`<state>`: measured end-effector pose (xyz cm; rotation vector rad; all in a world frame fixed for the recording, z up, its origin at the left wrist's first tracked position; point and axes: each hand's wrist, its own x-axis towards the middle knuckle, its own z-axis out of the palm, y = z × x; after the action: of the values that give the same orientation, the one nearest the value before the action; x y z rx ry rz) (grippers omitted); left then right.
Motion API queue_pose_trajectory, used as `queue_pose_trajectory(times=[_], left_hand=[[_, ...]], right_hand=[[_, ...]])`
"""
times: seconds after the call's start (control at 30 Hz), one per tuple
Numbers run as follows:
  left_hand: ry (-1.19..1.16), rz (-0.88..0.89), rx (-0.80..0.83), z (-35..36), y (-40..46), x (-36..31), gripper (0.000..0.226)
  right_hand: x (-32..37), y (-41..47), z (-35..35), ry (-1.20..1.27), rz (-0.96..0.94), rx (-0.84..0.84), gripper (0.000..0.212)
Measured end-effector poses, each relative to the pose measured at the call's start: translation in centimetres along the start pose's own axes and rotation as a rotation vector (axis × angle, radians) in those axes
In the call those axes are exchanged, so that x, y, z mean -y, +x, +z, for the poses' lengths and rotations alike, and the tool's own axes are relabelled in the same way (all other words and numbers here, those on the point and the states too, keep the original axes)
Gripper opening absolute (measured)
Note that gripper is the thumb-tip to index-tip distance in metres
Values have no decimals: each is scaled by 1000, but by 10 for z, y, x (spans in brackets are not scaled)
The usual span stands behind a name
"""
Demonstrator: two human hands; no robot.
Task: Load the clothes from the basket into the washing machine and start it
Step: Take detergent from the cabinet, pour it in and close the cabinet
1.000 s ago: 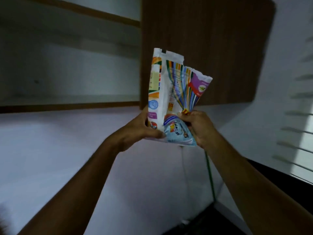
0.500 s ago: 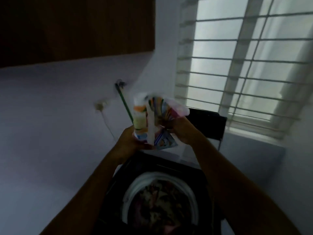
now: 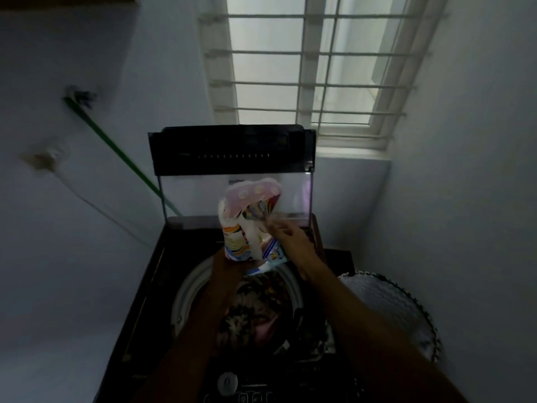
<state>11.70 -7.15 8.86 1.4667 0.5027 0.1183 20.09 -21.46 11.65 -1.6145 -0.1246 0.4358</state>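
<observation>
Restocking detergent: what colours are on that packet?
Head view: white plastic detergent packet, pink top, multicoloured stripes.

the packet (image 3: 250, 222) is smeared, its print unreadable; it hides the left hand (image 3: 223, 264) fingers; both arms cover part of the clothes (image 3: 255, 312); the control panel (image 3: 250, 395) is cut off below

The scene is dimly lit. Light is admitted only through the barred window (image 3: 313, 68) at twelve to one o'clock, where the panes are washed out to a pale grey. The walls are left in blue-grey shade, and the washer (image 3: 162, 286) at six o'clock is sunk in near-black. The packet (image 3: 247, 219) at centre is lit from behind and smeared by motion blur. Straight lines are bent toward the edges by the wide-angle lens. Fine detail is lost to softness throughout.
</observation>
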Motion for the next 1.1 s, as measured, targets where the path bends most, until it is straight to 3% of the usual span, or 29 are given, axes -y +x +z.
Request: queue_pose_trajectory(times=[0.1,0.2,0.3,0.5,0.6,0.73,0.8,1.03,1.1], left_hand=[[-105,-33,39,4,0,8,65],[-170,-109,105,20,-4,10,72],[-216,-139,220,36,-8,16,66],[-70,52,566,56,-17,5,65],[14,179,611,61,-11,-8,71],[30,114,723,55,-3,-21,87],[35,108,781,55,-6,-25,81],[1,75,582,79,-20,-11,38],[14,90,623,82,-27,-10,38]], right_hand=[[-38,-10,-7,292,131,-246,88],[-70,-28,-4,666,225,-46,95],[-78,-43,4,939,149,69,96],[-71,-44,-18,942,73,-60,73],[-74,-45,-26,999,91,-140,66],[-80,-53,-34,1028,53,-179,69],[-83,-58,-35,1031,36,-204,76],[-104,-87,-37,1060,9,-323,73],[-114,-98,-40,1071,-10,-374,73]])
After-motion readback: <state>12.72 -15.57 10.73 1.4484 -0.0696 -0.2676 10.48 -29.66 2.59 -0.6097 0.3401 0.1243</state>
